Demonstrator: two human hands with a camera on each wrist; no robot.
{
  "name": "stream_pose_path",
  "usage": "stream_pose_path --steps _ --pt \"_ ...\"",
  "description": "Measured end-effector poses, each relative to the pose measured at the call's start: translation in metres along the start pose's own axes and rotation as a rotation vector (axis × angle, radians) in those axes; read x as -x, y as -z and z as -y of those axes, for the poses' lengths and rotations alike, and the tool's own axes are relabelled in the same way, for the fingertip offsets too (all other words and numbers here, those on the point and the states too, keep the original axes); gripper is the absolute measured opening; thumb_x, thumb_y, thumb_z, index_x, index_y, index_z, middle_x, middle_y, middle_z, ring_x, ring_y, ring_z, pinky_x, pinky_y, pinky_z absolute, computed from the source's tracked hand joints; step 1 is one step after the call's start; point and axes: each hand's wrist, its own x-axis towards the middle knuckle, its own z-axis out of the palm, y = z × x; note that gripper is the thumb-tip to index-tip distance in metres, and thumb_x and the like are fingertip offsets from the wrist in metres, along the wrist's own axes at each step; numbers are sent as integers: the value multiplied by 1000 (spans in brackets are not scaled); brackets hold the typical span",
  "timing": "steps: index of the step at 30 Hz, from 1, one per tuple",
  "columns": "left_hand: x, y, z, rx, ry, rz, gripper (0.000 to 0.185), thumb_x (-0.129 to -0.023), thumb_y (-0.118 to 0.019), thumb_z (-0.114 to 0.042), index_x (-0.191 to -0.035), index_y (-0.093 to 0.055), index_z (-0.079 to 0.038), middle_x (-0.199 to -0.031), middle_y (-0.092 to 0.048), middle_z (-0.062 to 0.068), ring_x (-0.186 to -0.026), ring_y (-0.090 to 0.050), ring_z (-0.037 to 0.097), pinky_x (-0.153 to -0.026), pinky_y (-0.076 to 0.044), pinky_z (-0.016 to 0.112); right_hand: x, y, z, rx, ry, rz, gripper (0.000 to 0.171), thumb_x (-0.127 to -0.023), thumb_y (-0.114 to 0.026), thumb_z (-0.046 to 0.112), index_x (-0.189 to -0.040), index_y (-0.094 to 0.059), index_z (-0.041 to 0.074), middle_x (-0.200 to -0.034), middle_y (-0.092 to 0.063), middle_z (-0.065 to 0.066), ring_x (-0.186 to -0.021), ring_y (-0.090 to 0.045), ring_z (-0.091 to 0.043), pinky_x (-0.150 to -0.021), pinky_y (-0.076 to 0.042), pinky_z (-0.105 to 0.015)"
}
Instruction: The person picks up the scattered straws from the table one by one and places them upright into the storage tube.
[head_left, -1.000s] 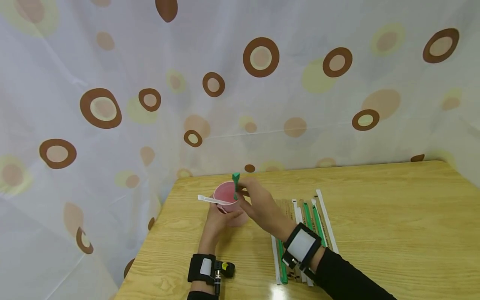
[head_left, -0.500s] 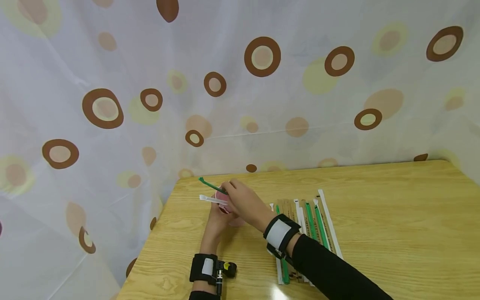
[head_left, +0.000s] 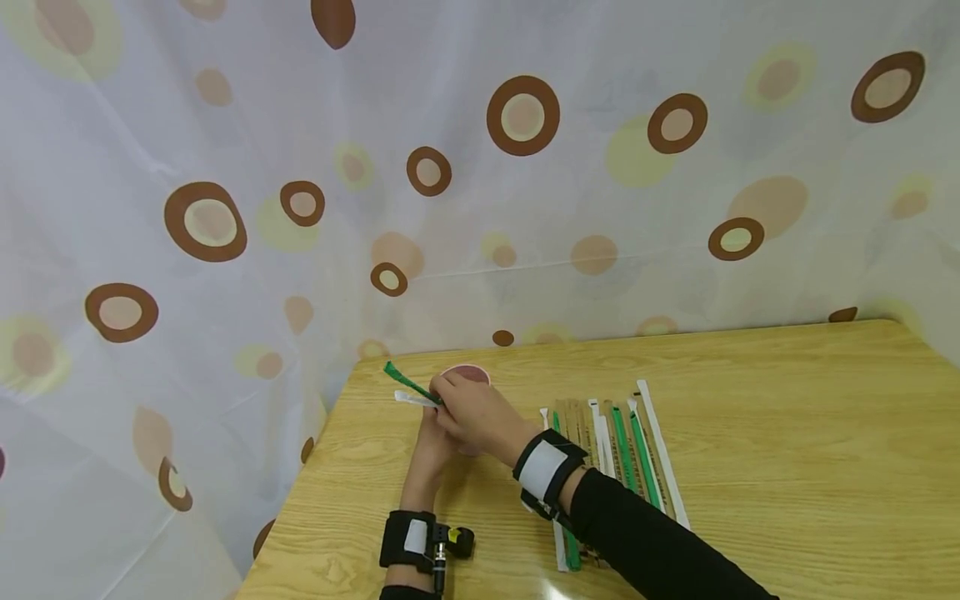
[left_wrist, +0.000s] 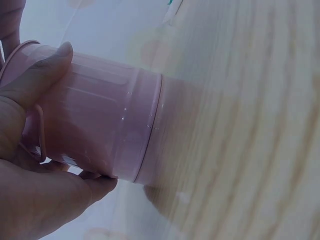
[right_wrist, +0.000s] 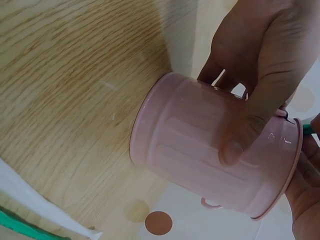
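A small pink bucket [head_left: 471, 372] with little side loops stands at the table's left; both wrist views show its base at the tabletop. My left hand [head_left: 433, 442] grips its side, thumb [right_wrist: 235, 147] on one face and fingers around the other. Over the rim, my right hand [head_left: 480, 414] pinches a green wrapped straw [head_left: 405, 380], whose far end points up and left. A white wrapped straw [head_left: 412, 398] sticks out over the rim just below the green one. The right hand covers the straws' inner ends and most of the bucket in the head view.
Right of the bucket lies a row of wrapped straws [head_left: 626, 442] in white, green and brown, partly under my right forearm. The wooden table [head_left: 787, 450] meets a patterned curtain [head_left: 585, 167] behind and at the left.
The right hand has moved left across the bucket with the green straw, which has gone from nearly upright to slanting left beside the white one. The left hand keeps its grip.
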Motion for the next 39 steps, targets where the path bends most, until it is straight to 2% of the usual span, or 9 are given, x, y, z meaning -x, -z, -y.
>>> stream_pose_path --steps 6,11,16,21,23,29,31,34,39 --pt "2 -1 0 -24 -22 13 62 -100 -64 -11 -154 -33 -6 -151 -45 15 -138 -43 31 -114 -35 51 0 -3 1 20 -5 -6 10 -102 -61 16 -110 -61 10 -107 -64 -4 -80 -62 -13 -73 -55 -27" --pt "4 0 -1 -32 -12 6 65 -100 -64 -12 -154 -28 -6 -152 -43 18 -140 -42 35 -114 -36 54 -1 -3 2 27 -13 14 9 -101 -62 15 -109 -61 10 -102 -64 -3 -75 -60 -11 -69 -53 -25" --pt "3 0 0 -40 3 3 61 -101 -62 -13 -152 -28 -3 -150 -43 20 -135 -44 35 -112 -38 53 -2 -4 4 25 -39 35 10 -100 -63 15 -109 -62 9 -95 -63 -3 -74 -60 -11 -68 -54 -25" --pt "2 1 0 -27 4 0 63 -101 -62 -16 -152 -27 -5 -149 -45 18 -134 -45 32 -111 -37 52 -3 -4 4 14 -53 48 13 -100 -64 15 -111 -62 7 -97 -64 -5 -81 -63 -13 -73 -55 -27" --pt "2 0 0 -14 2 0 63 -101 -63 -15 -152 -27 -7 -149 -46 16 -134 -45 31 -111 -38 52 -2 -2 4 21 -47 43 15 -100 -63 13 -112 -62 6 -102 -65 -6 -88 -64 -16 -79 -56 -28" --pt "2 -3 0 69 0 -15 66 -96 -66 -7 -153 -31 -11 -148 -49 14 -134 -46 28 -111 -39 48 4 9 2 15 -35 -4 23 -99 -63 12 -120 -60 3 -117 -65 -12 -108 -63 -25 -91 -55 -36" --pt "3 -3 0 104 -8 -7 74 -91 -70 -2 -153 -31 -10 -149 -47 15 -135 -45 29 -112 -39 48 9 13 -1 -3 -53 -19 27 -99 -63 11 -124 -60 3 -119 -65 -11 -108 -63 -25 -91 -55 -36" --pt "3 -3 0 135 1 9 86 -85 -78 -2 -155 -28 -9 -152 -44 17 -139 -43 32 -114 -37 51 19 19 -6 -34 -89 -50 32 -97 -65 11 -128 -60 3 -122 -65 -12 -111 -63 -26 -91 -55 -37" --pt "3 -4 0 136 8 0 95 -79 -86 -7 -154 -27 -9 -151 -44 18 -139 -43 35 -114 -37 51 38 29 -20 -39 -112 -157 31 -95 -70 9 -124 -61 2 -118 -66 -13 -112 -62 -28 -91 -56 -39"
